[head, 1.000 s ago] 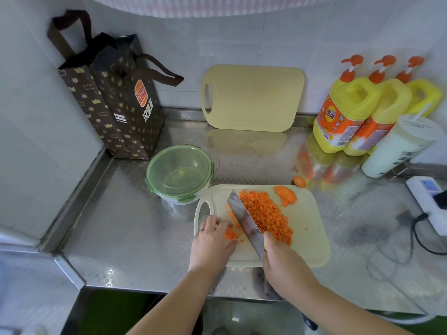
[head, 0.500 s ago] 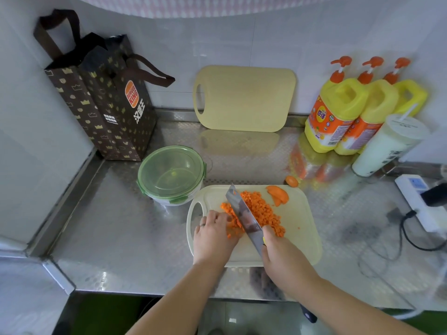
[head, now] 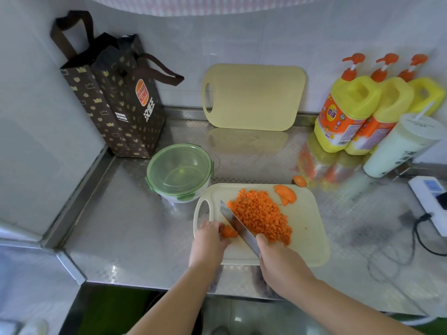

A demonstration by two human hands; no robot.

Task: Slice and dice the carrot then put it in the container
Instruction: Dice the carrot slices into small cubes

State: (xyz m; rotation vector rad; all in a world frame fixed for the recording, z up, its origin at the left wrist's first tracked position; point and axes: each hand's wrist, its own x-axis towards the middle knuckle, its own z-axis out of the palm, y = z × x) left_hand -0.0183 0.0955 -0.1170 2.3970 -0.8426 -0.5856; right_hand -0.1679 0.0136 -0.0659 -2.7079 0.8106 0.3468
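On the counter (head: 135, 233) a brown "BURGER KING" bag (head: 121, 105) is standing behind the lidded container (head: 180, 172), while on the cutting board (head: 312, 228), beside the diced carrot (head: 261, 215), the right hand (head: 280, 259) is gripping a knife (head: 238, 227) and the left hand (head: 208, 240) is pinching a carrot stub (head: 228, 232).

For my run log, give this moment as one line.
phase: dicing | left hand: holds carrot piece on cutting board | right hand: grips knife | diced carrot: piled on board | container: closed, beside board

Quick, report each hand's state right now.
Left hand: fingers curled on a carrot piece, steadying it.
Right hand: grips the knife, blade beside that piece.
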